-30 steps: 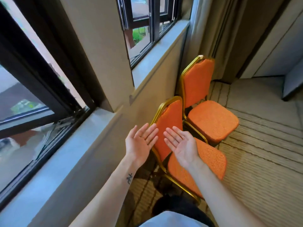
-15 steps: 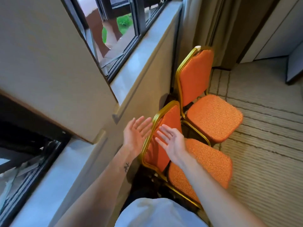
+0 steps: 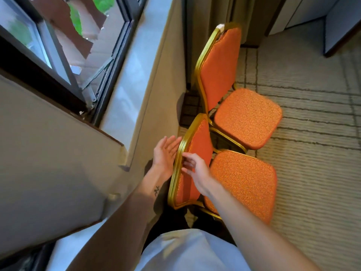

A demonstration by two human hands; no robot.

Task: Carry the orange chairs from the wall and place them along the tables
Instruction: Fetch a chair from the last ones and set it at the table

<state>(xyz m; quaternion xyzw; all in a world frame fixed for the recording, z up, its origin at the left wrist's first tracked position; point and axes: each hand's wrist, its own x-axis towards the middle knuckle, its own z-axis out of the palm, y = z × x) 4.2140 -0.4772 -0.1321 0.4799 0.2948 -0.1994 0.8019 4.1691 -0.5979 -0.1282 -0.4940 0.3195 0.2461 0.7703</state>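
Observation:
Two orange chairs with gold frames stand side by side against the wall under the window. The near chair is right below me; the far chair stands behind it. My left hand is behind the near chair's backrest, palm toward it, fingers straight, close to the gold frame. My right hand is on the front of that backrest, its fingers reaching to the frame's top edge. Whether the fingers curl round the frame cannot be told.
A beige wall with a grey window sill runs along the left. A curtain hangs behind the far chair. Striped carpet spreads to the right, with a dark-edged panel at the top right.
I have stepped closer and look more steeply down. Both hands moved from open, palms up in the air, down to the near chair's backrest, one on each side.

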